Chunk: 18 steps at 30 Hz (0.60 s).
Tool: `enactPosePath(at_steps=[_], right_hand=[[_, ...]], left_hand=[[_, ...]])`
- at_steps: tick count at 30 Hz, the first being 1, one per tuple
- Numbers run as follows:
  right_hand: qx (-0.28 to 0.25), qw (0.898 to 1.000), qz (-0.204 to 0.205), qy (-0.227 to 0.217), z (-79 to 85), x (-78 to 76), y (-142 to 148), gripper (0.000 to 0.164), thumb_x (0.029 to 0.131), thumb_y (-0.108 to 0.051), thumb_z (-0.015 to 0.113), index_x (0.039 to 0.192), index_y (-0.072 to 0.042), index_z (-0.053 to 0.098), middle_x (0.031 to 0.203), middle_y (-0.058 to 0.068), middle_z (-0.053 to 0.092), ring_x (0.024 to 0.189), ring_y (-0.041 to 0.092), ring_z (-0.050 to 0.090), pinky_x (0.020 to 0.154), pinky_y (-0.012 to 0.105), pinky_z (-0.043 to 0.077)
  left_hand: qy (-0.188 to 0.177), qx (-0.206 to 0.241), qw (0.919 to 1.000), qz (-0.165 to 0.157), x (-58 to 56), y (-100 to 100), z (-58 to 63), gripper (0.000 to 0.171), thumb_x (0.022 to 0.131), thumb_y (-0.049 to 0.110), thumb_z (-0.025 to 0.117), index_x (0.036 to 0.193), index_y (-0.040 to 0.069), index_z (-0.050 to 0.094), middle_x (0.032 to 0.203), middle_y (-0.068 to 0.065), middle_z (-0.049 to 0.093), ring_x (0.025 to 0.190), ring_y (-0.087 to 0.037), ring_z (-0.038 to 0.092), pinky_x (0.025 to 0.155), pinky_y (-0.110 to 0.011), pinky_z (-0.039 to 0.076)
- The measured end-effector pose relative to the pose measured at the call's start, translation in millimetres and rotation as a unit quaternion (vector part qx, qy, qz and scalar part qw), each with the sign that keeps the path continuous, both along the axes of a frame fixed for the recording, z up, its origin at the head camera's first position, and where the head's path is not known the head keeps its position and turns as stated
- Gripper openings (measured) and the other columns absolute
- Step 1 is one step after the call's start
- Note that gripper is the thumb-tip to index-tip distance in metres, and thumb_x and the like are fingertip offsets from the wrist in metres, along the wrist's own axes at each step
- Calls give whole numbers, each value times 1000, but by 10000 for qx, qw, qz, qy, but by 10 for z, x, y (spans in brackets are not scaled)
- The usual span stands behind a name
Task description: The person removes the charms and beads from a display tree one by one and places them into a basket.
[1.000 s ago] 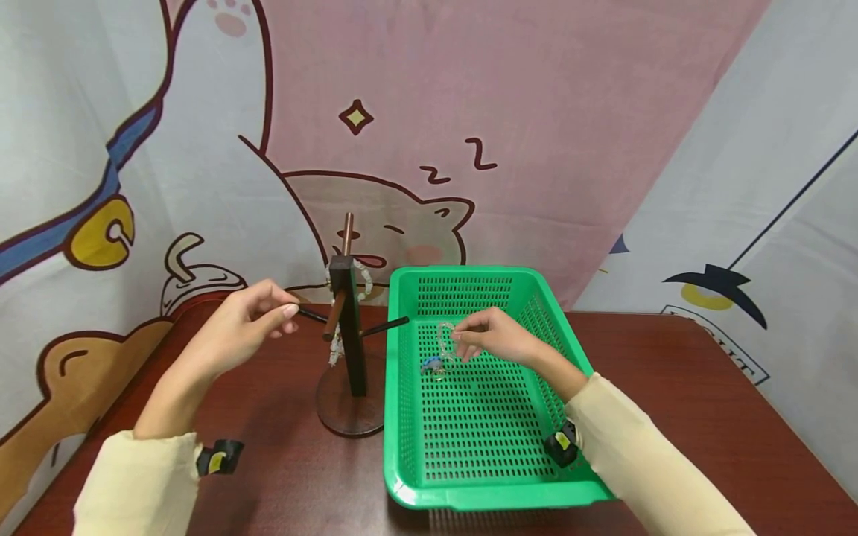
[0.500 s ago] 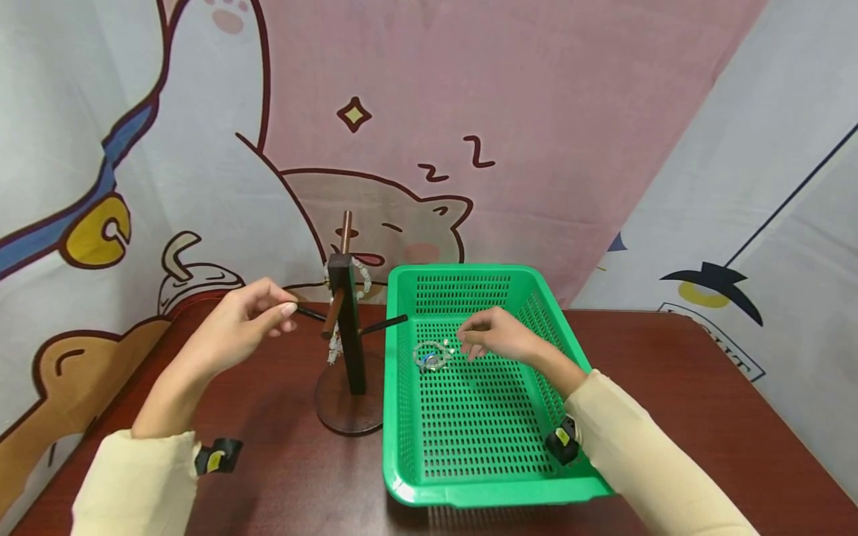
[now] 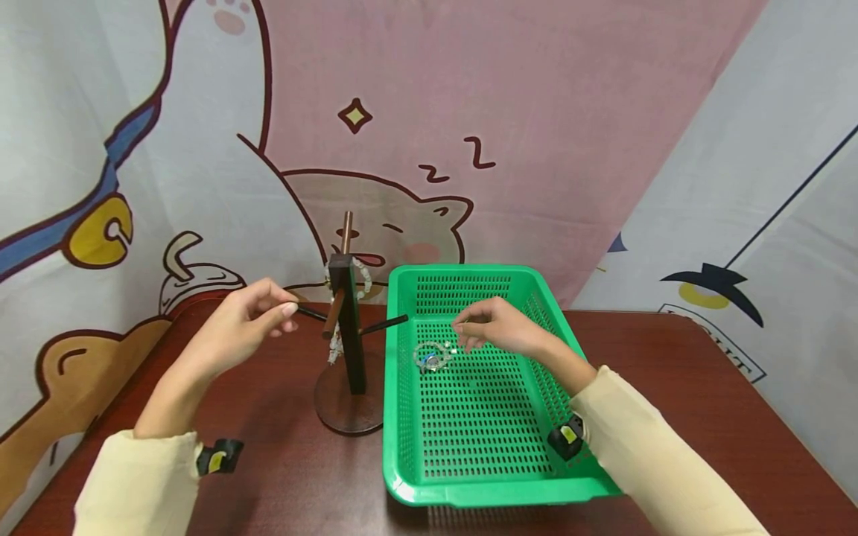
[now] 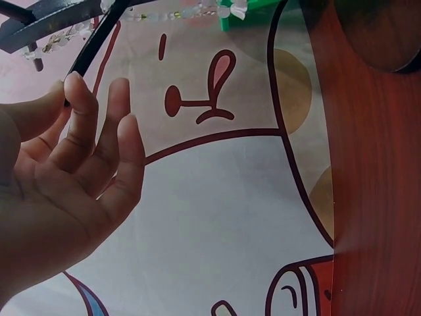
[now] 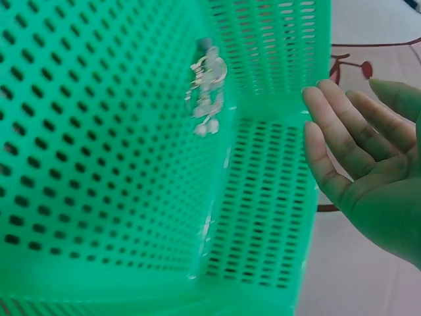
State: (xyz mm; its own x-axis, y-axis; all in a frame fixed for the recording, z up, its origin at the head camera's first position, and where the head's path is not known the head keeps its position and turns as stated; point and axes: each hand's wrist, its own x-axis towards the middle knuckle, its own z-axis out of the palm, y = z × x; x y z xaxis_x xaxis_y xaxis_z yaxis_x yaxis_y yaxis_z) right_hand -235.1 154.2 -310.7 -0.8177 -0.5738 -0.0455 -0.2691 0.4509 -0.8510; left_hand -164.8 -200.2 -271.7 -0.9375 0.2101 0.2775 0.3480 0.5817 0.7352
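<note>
Thumb and forefinger of my left hand [image 3: 234, 331] pinch the tip of a dark peg [image 4: 100, 41] on a wooden jewellery stand [image 3: 351, 342]. Pale beaded bracelets [image 3: 365, 277] hang on the stand's other pegs. My right hand [image 3: 503, 327] hovers over the green basket [image 3: 496, 494], holding nothing, its fingers loosely bent. Just below and left of it, clear beaded bracelets [image 3: 432, 357] with a blue piece lie on the basket floor. The right wrist view shows these bracelets [image 5: 209, 89] apart from the fingers.
The stand's round base [image 3: 348, 417] sits on the reddish-brown table [image 3: 288, 476], close to the basket's left side. One short peg [image 3: 383, 325] points toward the basket rim. Behind the table hangs a printed cartoon cloth [image 3: 536, 149].
My right hand has let go of a clear bracelet, which dropped onto the basket floor, and has then risen slightly. The left hand keeps its pinch on the peg.
</note>
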Motion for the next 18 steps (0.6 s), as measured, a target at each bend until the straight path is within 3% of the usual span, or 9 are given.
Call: enactPosePath(at_steps=[9,18], right_hand=[[-206,9989,417,109,199,118,-204,19,91,-13,57,102,1,64,83,17,66,75,30,64,68,34,52],[-354,9961,774,245,332,194,-453,23,91,-13,56,107,2,62,83,9,67,75,25,64,70,34,52]], left_hand=[[-41,-28,10000,51,-3,-2,-7,14,93,10,53,100,-2,57,75,-6,62,67,-9,56,62,-23,47],[-30,-15,9999,102,4,2,-9,14,93,10,54,100,-1,57,76,-6,63,68,-9,57,63,-26,49]])
